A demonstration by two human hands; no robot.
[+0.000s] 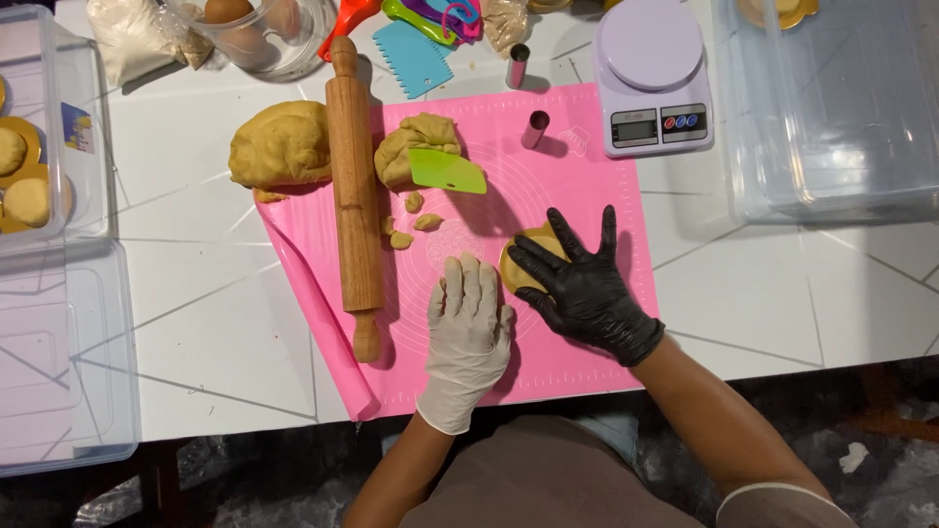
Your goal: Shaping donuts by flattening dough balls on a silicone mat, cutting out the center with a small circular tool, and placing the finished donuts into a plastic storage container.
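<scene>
My right hand, in a black glove, lies flat with spread fingers on a round gold disc with dough on the pink silicone mat. Just left of it, my left hand, in a white glove, rests flat on the mat, fingers together, holding nothing. A wooden rolling pin lies lengthwise on the mat's left part. Beside it sit a dough lump with a green scraper on it, and small dough bits.
A large dough ball lies left of the mat. Behind stand a lilac kitchen scale, two metal cutter tubes, a bowl of eggs and coloured tools. Clear plastic boxes flank the table, the left one holding filled gold discs.
</scene>
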